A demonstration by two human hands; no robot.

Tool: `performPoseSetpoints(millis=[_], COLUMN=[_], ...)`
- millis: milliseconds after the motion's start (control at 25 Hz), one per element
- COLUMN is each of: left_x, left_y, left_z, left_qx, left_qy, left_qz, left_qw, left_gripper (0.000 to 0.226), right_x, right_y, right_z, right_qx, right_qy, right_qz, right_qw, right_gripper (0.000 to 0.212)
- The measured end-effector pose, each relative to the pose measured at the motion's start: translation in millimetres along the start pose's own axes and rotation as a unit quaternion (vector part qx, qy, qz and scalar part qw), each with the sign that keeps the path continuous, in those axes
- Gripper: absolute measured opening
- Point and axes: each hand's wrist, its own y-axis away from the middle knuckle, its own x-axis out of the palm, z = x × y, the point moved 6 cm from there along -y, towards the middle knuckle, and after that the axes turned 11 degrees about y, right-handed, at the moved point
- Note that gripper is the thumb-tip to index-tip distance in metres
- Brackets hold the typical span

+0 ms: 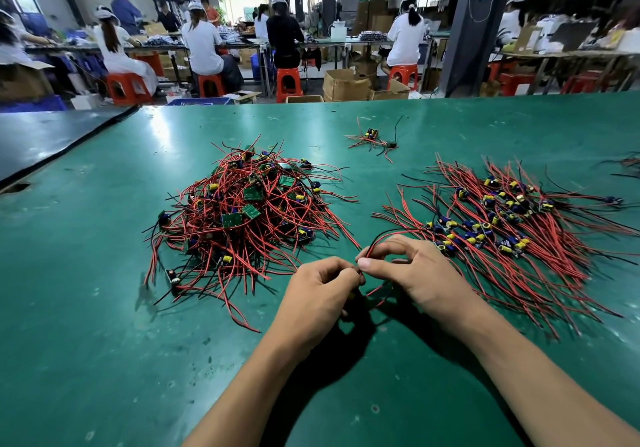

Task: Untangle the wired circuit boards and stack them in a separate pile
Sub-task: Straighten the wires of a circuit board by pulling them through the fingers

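Note:
A tangled heap of small green circuit boards with red and black wires (247,211) lies left of centre on the green table (104,308). To the right, sorted boards with their wires laid out side by side form a flat pile (509,225). Between the two, near the front, my left hand (320,294) curls round one wired board, mostly hidden under the fingers. My right hand (408,271) pinches that board's red and black wires (388,235) between thumb and forefinger; the wires arch up and to the right.
A few loose wired boards (374,138) lie further back at the centre, and more wires (627,164) show at the right edge. A dark mat (45,141) covers the neighbouring table at left. Several people sit on red stools at benches beyond.

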Motion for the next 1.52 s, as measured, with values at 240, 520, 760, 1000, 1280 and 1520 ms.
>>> performPoseSetpoints(millis=[240,520,760,1000,1280,1520], left_x=[0,0,1,0,1,2], left_y=[1,-2,1,4,3,4], left_z=[-1,2,2,1,0,-2], left_qx=[0.017,0.01,0.015,0.022,-0.001,0.024], left_qy=[-0.023,-0.007,-0.008,-0.034,0.001,-0.008], left_qz=[0.003,0.023,0.035,0.035,0.039,0.044], left_qw=[1.0,1.0,0.999,0.999,0.999,0.999], left_gripper=[0.019,0.018,0.017,0.017,0.016,0.014], right_x=[2,-11,-20,-17,-10,2], right_y=[-2,-4,-3,0,-1,-2], right_z=[-6,-13,-19,-10,-15,-16], right_qx=[0.032,0.049,0.112,0.123,0.193,0.257], right_qy=[-0.035,-0.078,-0.147,-0.203,-0.378,-0.517], right_qz=[-0.053,-0.147,-0.181,-0.159,-0.116,-0.057], right_qw=[0.997,0.985,0.966,0.958,0.898,0.814], right_gripper=[0.004,0.004,0.01,0.012,0.017,0.027])
